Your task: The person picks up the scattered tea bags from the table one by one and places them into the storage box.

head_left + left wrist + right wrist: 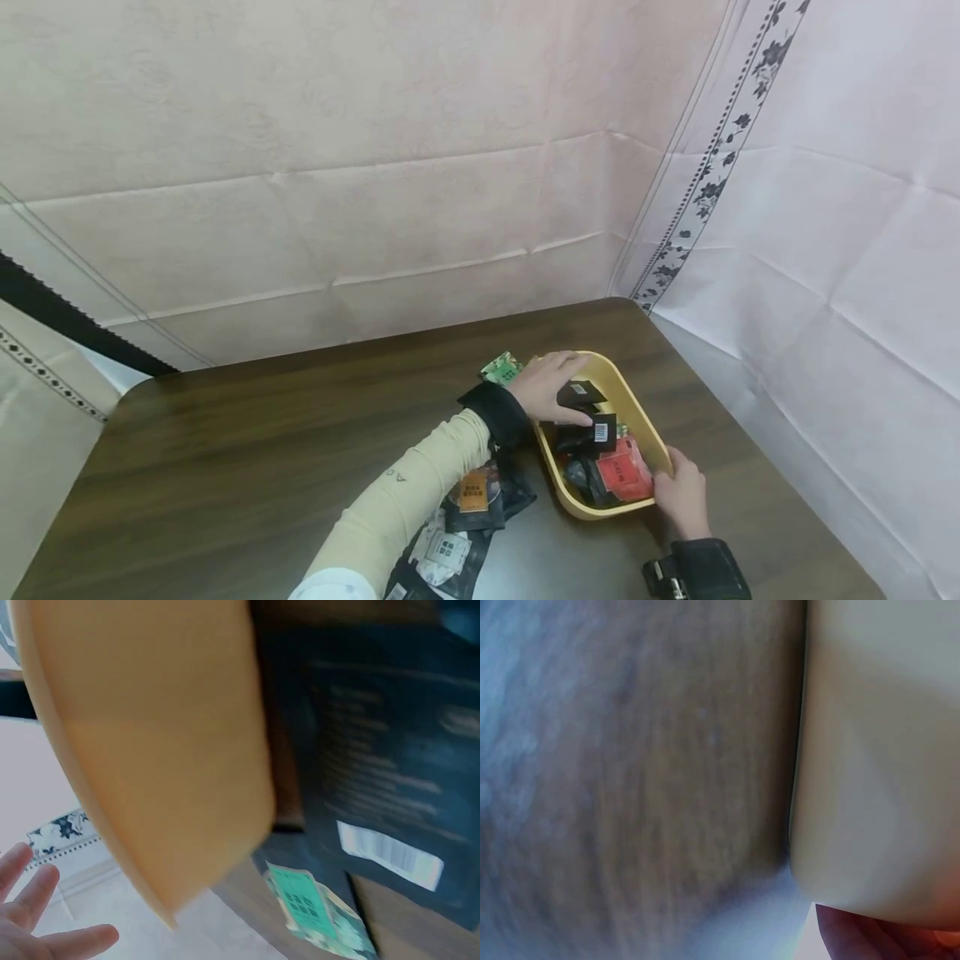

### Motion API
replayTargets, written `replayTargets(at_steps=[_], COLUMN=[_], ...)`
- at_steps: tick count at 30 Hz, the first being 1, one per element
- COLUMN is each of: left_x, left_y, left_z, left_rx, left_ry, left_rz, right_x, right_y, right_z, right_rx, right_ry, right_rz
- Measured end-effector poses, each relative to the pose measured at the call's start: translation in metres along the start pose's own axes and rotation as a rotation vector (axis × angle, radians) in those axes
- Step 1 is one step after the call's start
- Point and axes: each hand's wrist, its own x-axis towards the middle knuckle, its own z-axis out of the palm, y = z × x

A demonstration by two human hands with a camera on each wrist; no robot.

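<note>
Pale creased cloth hangs behind a dark wood desk [247,450], with a flowered border strip on the right. A yellow tray [636,408] sits near the desk's far right corner, filled with small sachets. The left hand [551,385] reaches into it, fingers curled round a black sachet [579,392]. The right hand [681,492] grips the tray's near rim, steadying it. The sachet looks light, thin and crinkly, probably slick foil, so a pinch at its flat edges should serve best. Beside it lie another black sachet with a white barcode label [592,433] and a red sachet [622,472]. More packets [465,517] lie under the left forearm, one with an orange label; none of the writing is readable
</note>
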Motion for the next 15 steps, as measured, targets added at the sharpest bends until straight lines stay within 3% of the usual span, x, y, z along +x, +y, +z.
replayTargets(at_steps=[4, 7, 11, 15], left_x=[-0.009, -0.021, -0.04, -0.054], left_y=[-0.015, -0.03, -0.048, -0.058], left_z=[-0.002, -0.001, 0.005, 0.016], left_rx=[-0.058, -0.067, -0.007, 0.041], left_ry=[0.074, 0.138, 0.085, 0.002], left_rz=[0.005, -0.031, -0.115, -0.124], right_x=[0.0, 0.001, 0.002, 0.001], right_y=[-0.001, 0.0, 0.001, 0.0], right_z=[-0.001, -0.001, -0.001, -0.002], right_rx=[0.001, 0.003, 0.001, 0.0], right_ry=[-0.007, -0.021, -0.034, -0.04], right_rz=[0.006, 0.016, 0.02, 0.013])
